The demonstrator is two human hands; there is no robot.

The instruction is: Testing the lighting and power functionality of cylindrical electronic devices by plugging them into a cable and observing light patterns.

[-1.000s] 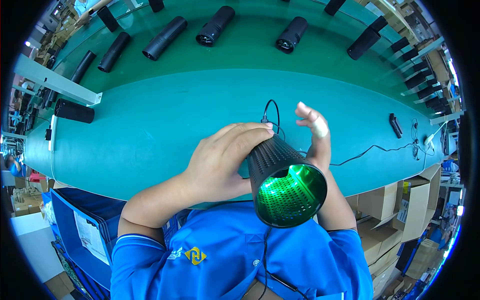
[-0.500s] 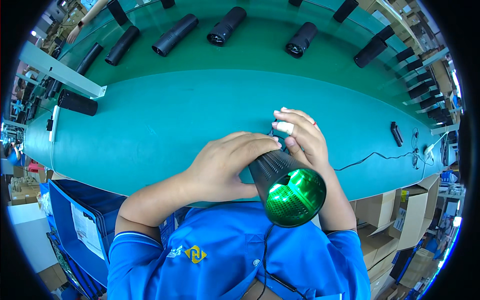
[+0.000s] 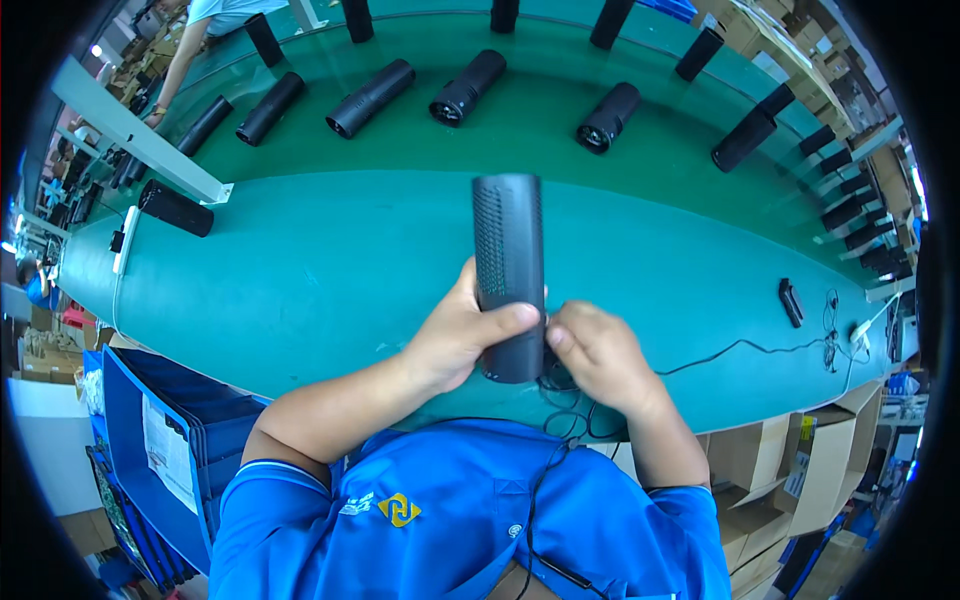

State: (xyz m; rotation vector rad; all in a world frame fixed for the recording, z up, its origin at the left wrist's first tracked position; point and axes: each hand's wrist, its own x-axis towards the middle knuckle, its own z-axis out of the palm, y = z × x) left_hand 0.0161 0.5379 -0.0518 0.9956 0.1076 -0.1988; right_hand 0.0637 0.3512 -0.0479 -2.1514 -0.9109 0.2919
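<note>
My left hand (image 3: 455, 340) is wrapped round a black cylinder (image 3: 510, 240) with a perforated wall, its thumb lying across the front near the lower end. The cylinder stands nearly upright in the picture, above the teal tabletop (image 3: 350, 260). Close against its right side is my right hand (image 3: 600, 355), fingers curled and pressed together, slightly blurred. Whatever those fingers pinch is hidden. Just below them hang loops of thin black cable (image 3: 562, 400).
Beyond the tabletop runs a green conveyor belt (image 3: 400, 150) carrying several similar black cylinders (image 3: 370, 97). At right lie a small black device (image 3: 790, 302) and a cable. Blue bins (image 3: 150, 430) stand lower left, open cardboard boxes (image 3: 770, 450) lower right. Another person's arm (image 3: 182, 65) reaches in far left.
The cylinder has swung from its lit green open end facing me to upright, its perforated side showing. My right hand has gone from spread fingers to closed, lower beside it.
</note>
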